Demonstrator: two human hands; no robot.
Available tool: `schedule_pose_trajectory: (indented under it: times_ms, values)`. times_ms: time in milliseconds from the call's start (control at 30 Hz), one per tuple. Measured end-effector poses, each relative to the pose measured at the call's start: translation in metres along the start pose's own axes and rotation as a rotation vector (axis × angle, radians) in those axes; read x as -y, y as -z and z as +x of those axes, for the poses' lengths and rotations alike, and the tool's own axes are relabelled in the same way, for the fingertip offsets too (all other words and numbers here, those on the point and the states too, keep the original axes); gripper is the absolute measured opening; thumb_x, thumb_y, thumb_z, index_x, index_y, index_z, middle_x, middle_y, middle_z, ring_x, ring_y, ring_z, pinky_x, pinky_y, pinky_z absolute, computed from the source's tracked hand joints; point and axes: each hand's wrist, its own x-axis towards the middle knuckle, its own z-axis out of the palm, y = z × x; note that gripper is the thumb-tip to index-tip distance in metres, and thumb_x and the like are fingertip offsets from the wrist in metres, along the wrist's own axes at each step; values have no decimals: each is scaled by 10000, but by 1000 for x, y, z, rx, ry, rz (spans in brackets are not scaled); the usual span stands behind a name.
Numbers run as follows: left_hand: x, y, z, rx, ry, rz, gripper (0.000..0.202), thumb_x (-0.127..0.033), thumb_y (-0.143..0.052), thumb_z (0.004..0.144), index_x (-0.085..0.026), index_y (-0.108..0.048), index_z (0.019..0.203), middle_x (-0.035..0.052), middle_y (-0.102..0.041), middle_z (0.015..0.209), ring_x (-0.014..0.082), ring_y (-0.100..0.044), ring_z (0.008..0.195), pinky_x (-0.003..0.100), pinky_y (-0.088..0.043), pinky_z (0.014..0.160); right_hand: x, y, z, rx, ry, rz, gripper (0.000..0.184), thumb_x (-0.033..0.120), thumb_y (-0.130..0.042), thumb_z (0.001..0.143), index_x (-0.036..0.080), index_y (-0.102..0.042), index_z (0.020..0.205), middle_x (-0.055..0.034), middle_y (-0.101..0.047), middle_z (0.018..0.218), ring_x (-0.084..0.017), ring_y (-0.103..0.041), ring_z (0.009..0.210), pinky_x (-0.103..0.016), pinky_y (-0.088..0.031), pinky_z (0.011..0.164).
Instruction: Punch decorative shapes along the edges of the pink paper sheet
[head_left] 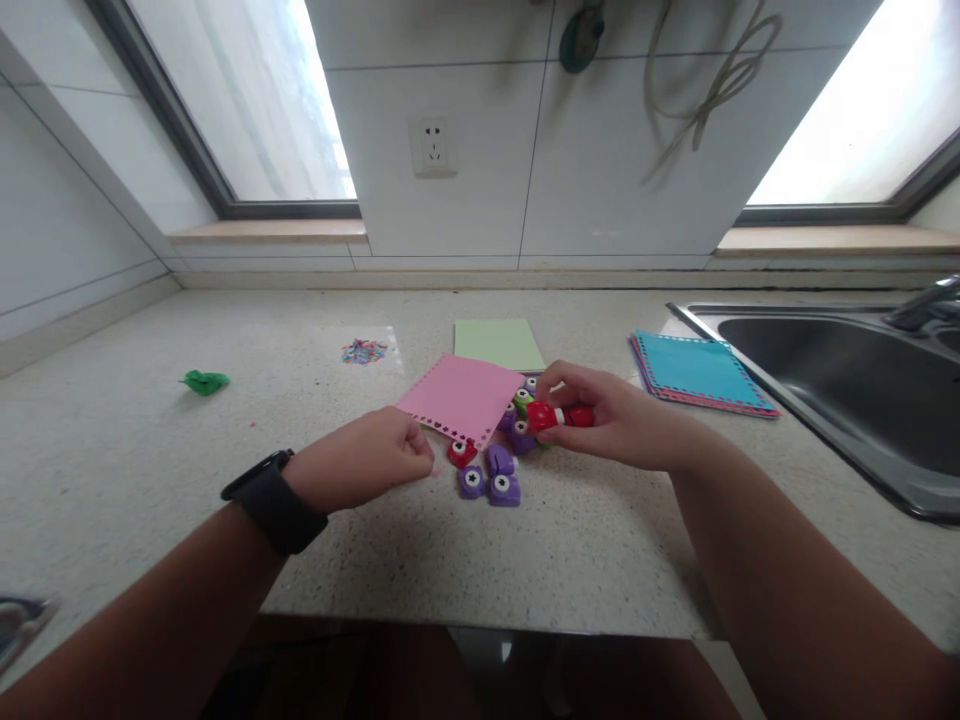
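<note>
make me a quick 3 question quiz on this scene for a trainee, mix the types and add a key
1. Multiple choice: what colour is the item held in the right hand?
A) green
B) red
C) yellow

2. True or false: the stack of sheets with blue on top lies to the left of the pink sheet.

3. Fill the gap: a dark ____ is worn on the wrist of the left hand.

Key:
1. B
2. False; it lies to the right, near the sink.
3. watch
</note>
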Motion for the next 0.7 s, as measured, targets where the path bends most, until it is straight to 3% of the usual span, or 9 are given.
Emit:
schedule_pose_trajectory:
  times_ms: [100, 200, 300, 400, 600, 700]
  values:
    - [5, 1, 2, 25, -7, -15, 300, -292, -520, 777, -204, -452, 498, -27, -430, 475, 119, -348, 456, 291, -221, 474, 5, 8, -2, 103, -90, -231, 243, 372, -674, 845, 199, -612, 1004, -2, -656, 775, -137, -553, 653, -267, -397, 583]
    - [9, -1, 4, 19, 59, -129, 308, -378, -528, 833, -187, -565, 594, -26, -457, 477, 120, -392, 441, 271, -257, 460, 7, 11, -2, 191, -154, -326, 197, 365, -663, 831, 202, -624, 934, 1, -640, 753, -134, -524, 623, -264, -373, 563]
    - [8, -8, 7, 13, 186, -440, 363, -502, -533, 860, -168, -654, 783, -51, -435, 509, 96, -356, 408, 229, -226, 406, 7, 11, -3, 287, -206, -399, 213, 383, -704, 781, 198, -631, 857, -11, -630, 760, -146, -534, 639, -271, -374, 567]
    - [3, -21, 9, 11, 236, -799, 479, -604, -500, 875, -156, -666, 910, -92, -345, 537, 53, -219, 373, 194, -116, 364, 4, 8, -2, 335, -251, -440, 227, 384, -731, 748, 201, -650, 855, -19, -634, 773, -159, -559, 653, -281, -381, 570]
    - [0, -36, 10, -146, 265, -1121, 456, -617, -546, 882, -162, -571, 871, -101, -360, 531, 26, -244, 352, 156, -67, 335, 0, 3, -2, 339, -243, -396, 325, 427, -815, 688, 210, -670, 882, -15, -625, 726, -158, -540, 607, -284, -357, 525]
    - [-1, -36, 13, -183, 256, -1233, 371, -544, -550, 913, -175, -535, 873, -103, -363, 536, 21, -245, 358, 139, -84, 340, 0, 9, -5, 244, -162, -305, 338, 418, -787, 738, 212, -629, 955, 7, -581, 723, -146, -501, 612, -278, -368, 534]
